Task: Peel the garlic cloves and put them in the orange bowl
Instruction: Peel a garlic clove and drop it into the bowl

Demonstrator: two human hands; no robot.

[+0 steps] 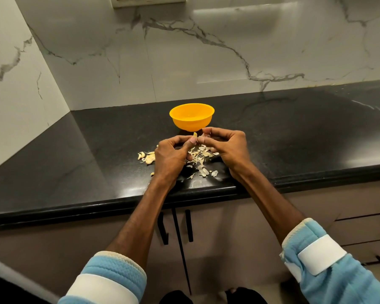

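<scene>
An orange bowl (191, 116) stands on the black counter (283, 132), just beyond both hands. My left hand (170, 154) pinches a pale yellow garlic clove (194, 135) between thumb and fingers. My right hand (226, 145) meets it fingertip to fingertip and pinches a bit of papery skin (205, 134) at the clove. Loose garlic skins (201, 159) lie scattered on the counter under and between the hands. A small heap of garlic cloves (146, 156) sits left of my left hand. What the bowl holds is hard to make out.
The counter's front edge (206, 191) runs just under my wrists. A marble wall (206, 51) rises behind the bowl and on the left. Cabinet doors with black handles (188, 226) are below the counter.
</scene>
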